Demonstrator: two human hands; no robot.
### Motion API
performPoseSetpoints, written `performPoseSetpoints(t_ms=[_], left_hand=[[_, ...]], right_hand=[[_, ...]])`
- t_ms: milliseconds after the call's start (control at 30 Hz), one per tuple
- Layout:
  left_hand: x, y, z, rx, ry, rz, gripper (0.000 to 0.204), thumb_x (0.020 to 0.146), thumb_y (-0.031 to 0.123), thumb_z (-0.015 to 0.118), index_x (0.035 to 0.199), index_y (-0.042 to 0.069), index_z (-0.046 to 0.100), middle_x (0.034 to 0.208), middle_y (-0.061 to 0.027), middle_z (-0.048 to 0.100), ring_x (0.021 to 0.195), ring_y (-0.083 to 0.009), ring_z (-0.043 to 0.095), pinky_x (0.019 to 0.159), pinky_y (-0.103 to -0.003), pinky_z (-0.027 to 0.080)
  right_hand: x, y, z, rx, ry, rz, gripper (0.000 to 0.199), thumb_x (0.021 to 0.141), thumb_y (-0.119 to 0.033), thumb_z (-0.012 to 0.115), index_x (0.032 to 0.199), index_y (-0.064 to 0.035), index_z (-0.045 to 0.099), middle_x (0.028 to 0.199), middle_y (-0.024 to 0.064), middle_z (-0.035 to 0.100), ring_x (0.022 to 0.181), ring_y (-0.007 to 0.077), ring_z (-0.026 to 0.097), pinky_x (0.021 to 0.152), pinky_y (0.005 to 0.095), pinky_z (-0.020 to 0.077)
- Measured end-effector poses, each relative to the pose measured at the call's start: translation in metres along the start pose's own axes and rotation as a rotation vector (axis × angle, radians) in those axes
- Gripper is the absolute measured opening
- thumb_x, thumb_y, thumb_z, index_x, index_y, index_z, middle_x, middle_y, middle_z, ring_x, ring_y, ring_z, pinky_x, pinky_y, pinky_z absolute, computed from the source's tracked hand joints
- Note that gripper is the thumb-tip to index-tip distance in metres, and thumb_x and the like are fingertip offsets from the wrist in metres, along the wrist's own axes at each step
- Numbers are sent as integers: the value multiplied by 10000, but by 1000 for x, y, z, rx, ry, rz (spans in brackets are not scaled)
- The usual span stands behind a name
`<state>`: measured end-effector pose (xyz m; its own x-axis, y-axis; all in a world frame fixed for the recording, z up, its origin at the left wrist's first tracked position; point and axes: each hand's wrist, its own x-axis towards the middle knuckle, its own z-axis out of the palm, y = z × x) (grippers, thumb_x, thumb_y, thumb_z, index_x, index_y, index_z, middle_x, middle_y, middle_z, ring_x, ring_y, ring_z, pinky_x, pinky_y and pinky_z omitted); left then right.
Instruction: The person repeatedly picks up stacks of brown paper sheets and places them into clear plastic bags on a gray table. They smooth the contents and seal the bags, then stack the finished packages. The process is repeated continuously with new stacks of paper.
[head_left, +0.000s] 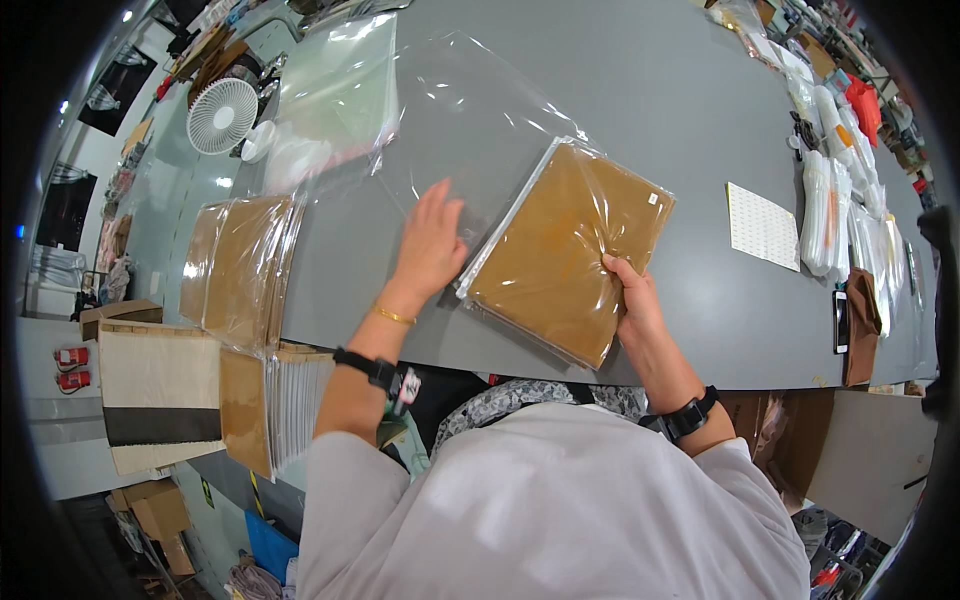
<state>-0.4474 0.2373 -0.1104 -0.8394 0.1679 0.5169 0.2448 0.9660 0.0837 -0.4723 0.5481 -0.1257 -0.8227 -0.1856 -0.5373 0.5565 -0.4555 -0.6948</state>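
My right hand (637, 300) grips the lower right edge of a flat brown rectangular pack (565, 250) in shiny clear plastic, thumb on top. The pack lies tilted over the grey table, with a small white label near its upper right corner and layered white edges on its left side. What is inside the plastic cannot be made out. My left hand (430, 240) is to the left of the pack, fingers stretched out, holding nothing. Just beyond its fingertips a large clear plastic bag (470, 105) lies spread on the table.
Clear plastic bags (340, 90) are piled at the far left beside a white fan (222, 116). Similar brown packs (245, 265) stack at the left edge. To the right are a white label sheet (762, 226), rolled plastic bags (822, 215) and a phone (840, 320).
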Motion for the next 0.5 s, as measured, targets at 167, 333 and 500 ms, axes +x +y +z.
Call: performPoseSetpoints(t_ms=[167, 333, 500], left_hand=[[-32, 5, 0, -810, -17, -1081, 270, 914, 148, 747, 1059, 39, 547, 1070, -131, 640, 1125, -324, 667, 802, -408, 556], [-23, 4, 3, -1672, 245, -1283, 196, 998, 129, 680, 1090, 74, 516, 992, -90, 682, 863, -187, 724, 653, -299, 589], [-19, 14, 18, -1634, 48, -1354, 169, 1045, 132, 580, 1177, 105, 477, 1017, -102, 675, 865, -246, 710, 770, -422, 624]], right_hand=[[3, 4, 0, 52, 77, 9, 323, 937, -112, 701, 1226, -9, 604, 1098, 113, 702, 964, 215, 700, 831, 379, 599], [15, 6, 18, 263, 9, 99, 331, 968, -182, 685, 1233, 0, 608, 1136, 125, 711, 988, 248, 710, 859, 392, 610], [36, 7, 39, 427, -74, 96, 421, 996, -261, 667, 1291, 26, 581, 1179, 140, 699, 1029, 267, 694, 875, 421, 596]])
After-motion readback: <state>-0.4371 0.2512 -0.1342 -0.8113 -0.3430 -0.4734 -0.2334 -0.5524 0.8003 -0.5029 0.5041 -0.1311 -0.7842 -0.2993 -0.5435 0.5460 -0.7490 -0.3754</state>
